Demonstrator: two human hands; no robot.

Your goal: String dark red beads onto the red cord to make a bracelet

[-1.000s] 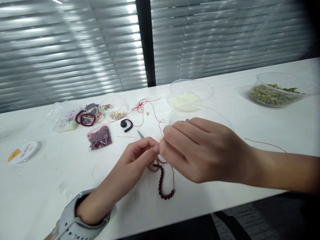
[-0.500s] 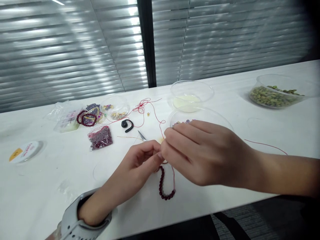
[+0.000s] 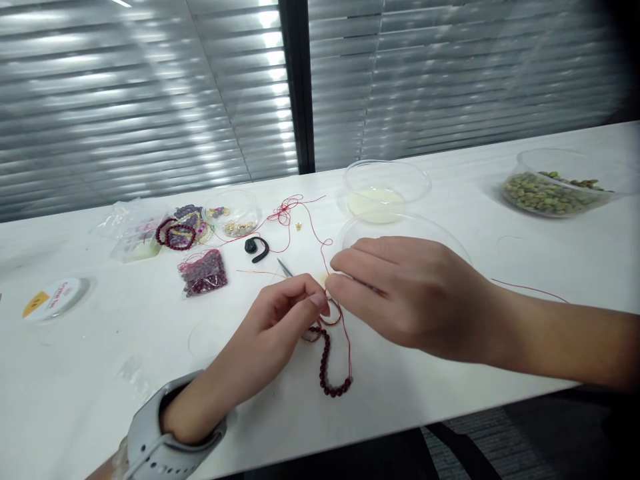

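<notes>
My left hand [image 3: 285, 320], with a grey watch at the wrist, is closed in a pinch above the table; the tiny item between its fingertips is too small to name. Beside it my right hand [image 3: 405, 290] is closed too, its fingertips hidden behind the knuckles. A strand of dark red beads [image 3: 324, 367] hangs or lies just below the fingertips, with red thread [image 3: 347, 333] running down to its end. Scissors [image 3: 285, 268] lie behind my left hand, their handle rings partly showing beneath the fingers.
A bag of dark red beads [image 3: 204, 273], a black earpiece [image 3: 257, 249], tangled red thread [image 3: 285, 211] and bead bracelets [image 3: 175, 235] lie at the left. Behind my right hand are clear bowls [image 3: 387, 180]. A bowl of green pods [image 3: 555, 193] stands far right. A round lid [image 3: 55, 299] lies left.
My right hand has shifted slightly up and away from my left fingertips. More of the scissors' handle rings and the bead strand now shows between the hands.
</notes>
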